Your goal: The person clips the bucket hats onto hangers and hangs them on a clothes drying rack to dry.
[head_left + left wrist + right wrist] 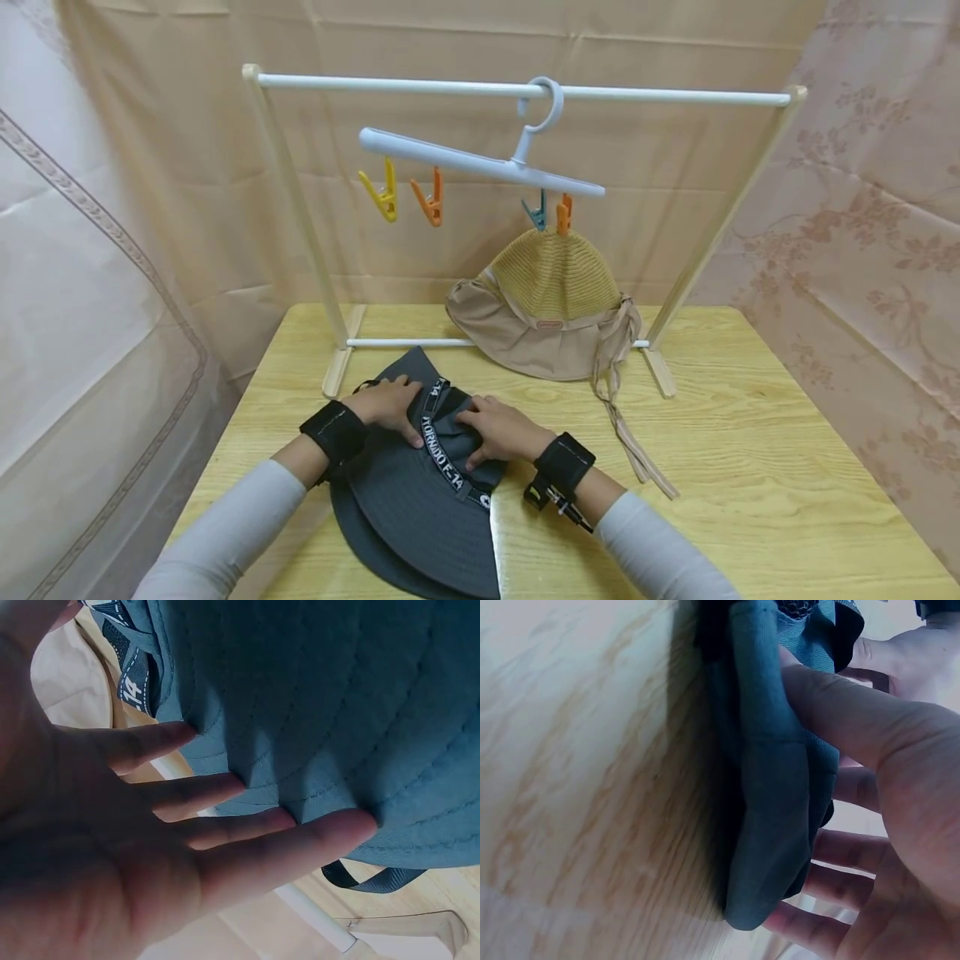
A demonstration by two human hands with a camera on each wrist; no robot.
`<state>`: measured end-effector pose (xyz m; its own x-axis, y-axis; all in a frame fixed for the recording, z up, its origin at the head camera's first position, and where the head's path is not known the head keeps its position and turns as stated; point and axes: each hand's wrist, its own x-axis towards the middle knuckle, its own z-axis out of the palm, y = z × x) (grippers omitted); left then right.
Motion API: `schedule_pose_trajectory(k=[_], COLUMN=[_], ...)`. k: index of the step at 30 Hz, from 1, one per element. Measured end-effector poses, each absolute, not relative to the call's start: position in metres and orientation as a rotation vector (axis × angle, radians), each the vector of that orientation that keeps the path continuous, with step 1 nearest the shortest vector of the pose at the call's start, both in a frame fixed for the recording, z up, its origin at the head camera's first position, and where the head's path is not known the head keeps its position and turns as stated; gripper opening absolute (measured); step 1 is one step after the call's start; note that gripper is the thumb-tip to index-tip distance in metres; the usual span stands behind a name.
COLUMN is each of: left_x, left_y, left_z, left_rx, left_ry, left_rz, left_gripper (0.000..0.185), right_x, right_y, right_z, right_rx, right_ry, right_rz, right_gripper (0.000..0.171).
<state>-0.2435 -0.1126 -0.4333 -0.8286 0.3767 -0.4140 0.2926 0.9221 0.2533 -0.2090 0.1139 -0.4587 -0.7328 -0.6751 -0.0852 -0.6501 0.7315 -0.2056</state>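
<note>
A dark grey wide-brimmed hat point(420, 525) lies folded flat on the table, its brim towards me. A black band point(447, 458) lettered in white runs round its crown. My left hand point(386, 408) rests on the brim by the band; in the left wrist view its fingers point(247, 855) are nearly straight, tips touching the stitched cloth. On the crown lies my right hand point(506, 429), fingers spread. The right wrist view shows its thumb point(847, 705) against the folded cloth point(772, 795), the other fingers extended along the far side, partly hidden.
Behind the hat stands a rack with a white rod point(420, 86). A tilted hanger point(480, 162) hangs there with yellow, orange and teal clips. A beige sun hat point(555, 283) with trailing ties point(633, 442) hangs beneath the right clips, its brim near the wooden table point(750, 467).
</note>
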Motion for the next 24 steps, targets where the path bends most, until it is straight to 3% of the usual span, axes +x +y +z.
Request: schedule_pose_trajectory(k=[24], left_x=[-0.236], left_y=[-0.096], left_z=[-0.434], left_rx=[0.393], left_ry=[2.669], left_rz=[0.16], left_gripper=[0.109], right_x=[-0.208], right_y=[0.114], right_z=[-0.458], right_rx=[-1.097], right_ry=[2.752], right_rz=[-0.149], right_gripper=[0.077])
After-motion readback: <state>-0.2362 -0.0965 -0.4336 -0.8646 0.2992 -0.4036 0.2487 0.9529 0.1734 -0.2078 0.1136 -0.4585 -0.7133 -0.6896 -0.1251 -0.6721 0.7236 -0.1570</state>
